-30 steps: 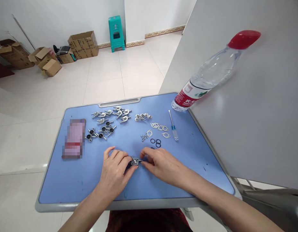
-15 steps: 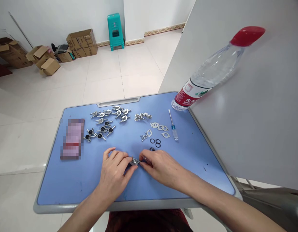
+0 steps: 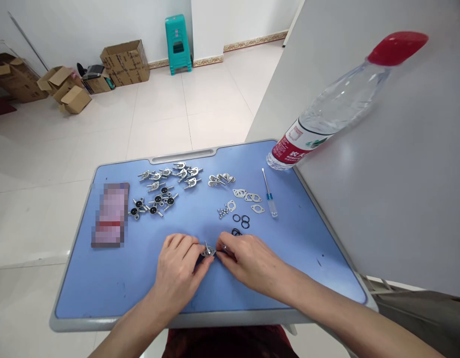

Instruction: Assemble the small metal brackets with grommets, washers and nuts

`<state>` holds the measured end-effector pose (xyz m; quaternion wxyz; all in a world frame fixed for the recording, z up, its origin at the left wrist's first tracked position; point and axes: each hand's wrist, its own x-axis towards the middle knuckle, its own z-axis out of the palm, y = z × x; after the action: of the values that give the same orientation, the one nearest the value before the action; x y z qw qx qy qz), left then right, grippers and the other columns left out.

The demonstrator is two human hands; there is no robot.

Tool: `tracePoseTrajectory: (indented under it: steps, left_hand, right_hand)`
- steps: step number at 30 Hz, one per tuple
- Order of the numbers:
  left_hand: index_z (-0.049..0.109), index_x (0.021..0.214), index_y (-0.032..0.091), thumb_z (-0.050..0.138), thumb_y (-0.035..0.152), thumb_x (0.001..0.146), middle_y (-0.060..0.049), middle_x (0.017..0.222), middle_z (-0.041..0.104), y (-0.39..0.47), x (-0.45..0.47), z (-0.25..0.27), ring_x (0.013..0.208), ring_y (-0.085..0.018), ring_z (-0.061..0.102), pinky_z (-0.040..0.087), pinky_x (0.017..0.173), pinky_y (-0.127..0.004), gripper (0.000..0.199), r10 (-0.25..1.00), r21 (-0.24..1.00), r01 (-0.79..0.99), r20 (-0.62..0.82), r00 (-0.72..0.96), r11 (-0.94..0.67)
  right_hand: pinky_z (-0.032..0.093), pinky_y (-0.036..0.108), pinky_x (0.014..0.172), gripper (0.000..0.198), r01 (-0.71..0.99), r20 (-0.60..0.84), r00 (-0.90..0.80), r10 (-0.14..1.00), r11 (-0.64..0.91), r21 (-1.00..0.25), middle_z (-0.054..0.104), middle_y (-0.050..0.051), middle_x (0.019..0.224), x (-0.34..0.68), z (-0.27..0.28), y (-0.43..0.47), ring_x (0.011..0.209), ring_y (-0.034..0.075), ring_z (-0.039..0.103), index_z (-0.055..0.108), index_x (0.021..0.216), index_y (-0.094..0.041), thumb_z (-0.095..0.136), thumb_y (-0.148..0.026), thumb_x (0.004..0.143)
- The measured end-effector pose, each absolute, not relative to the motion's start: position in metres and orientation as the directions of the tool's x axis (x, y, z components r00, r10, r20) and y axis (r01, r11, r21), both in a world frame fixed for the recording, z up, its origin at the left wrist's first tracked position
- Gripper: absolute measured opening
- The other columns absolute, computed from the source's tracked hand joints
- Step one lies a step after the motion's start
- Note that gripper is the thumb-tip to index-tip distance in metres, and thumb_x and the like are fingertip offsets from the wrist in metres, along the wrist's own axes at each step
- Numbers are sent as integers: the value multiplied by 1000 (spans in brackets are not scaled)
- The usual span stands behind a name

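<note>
My left hand [image 3: 179, 261] is closed, pinching a small silver metal fitting [image 3: 208, 252] between thumb and fingers. The fitting has an oval flange and a thin pin that sticks up from it. Beside its right edge, my right hand [image 3: 248, 256] is closed, thumb and forefinger tips touching or almost touching the flange. Something small and shiny [image 3: 225, 247] shows within its curled fingers, mostly hidden, and I cannot make out what it is. Black rubber rings [image 3: 245, 221] lie just beyond the right hand, near tiny screws [image 3: 223, 213] and flat oval plates [image 3: 257, 209].
Several metal fittings [image 3: 191, 182] and black-centred ones [image 3: 158, 199] lie on the blue table [image 3: 114, 283]. Small metal levers [image 3: 221, 179] lie right of them. A screwdriver [image 3: 271, 204] and a tall water bottle [image 3: 300, 141] stand out at right; a blurred-out purple item [image 3: 112, 214] is left.
The view has shifted slightly. My left fingers have drawn a little closer together around the metal fitting; my right hand stays at its right edge.
</note>
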<state>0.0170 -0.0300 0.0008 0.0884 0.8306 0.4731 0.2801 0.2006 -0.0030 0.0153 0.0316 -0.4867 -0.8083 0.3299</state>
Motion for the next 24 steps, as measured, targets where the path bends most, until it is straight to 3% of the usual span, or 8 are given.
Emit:
tracePoseTrajectory:
  steps: [11, 19, 24]
  left_hand:
    - [61, 81, 18, 58, 22, 91, -3, 79, 66, -31, 19, 2, 74, -18, 55, 41, 69, -33, 11, 845, 407, 755, 390, 366, -515]
    - [63, 85, 18, 62, 34, 90, -4, 82, 68, -30, 18, 6, 76, -19, 59, 42, 74, -35, 17, 841, 396, 760, 403, 361, -516]
    - [63, 86, 18, 63, 29, 89, -4, 82, 68, -30, 19, 4, 77, -19, 60, 41, 76, -37, 12, 848, 416, 753, 390, 359, -510]
  right_hand:
    - [25, 24, 49, 9, 742, -212, -533, 819, 332, -582, 56, -3, 57, 202, 11, -6, 51, 14, 53, 54, 82, -19, 50, -11, 87]
    - [24, 24, 48, 12, 727, -193, -534, 823, 330, -603, 55, -3, 56, 202, 10, -8, 49, 13, 52, 52, 79, -20, 50, -10, 85]
    - [24, 24, 48, 11, 729, -203, -543, 815, 338, -596, 56, -3, 56, 201, 11, -8, 49, 13, 53, 53, 81, -18, 50, -9, 86]
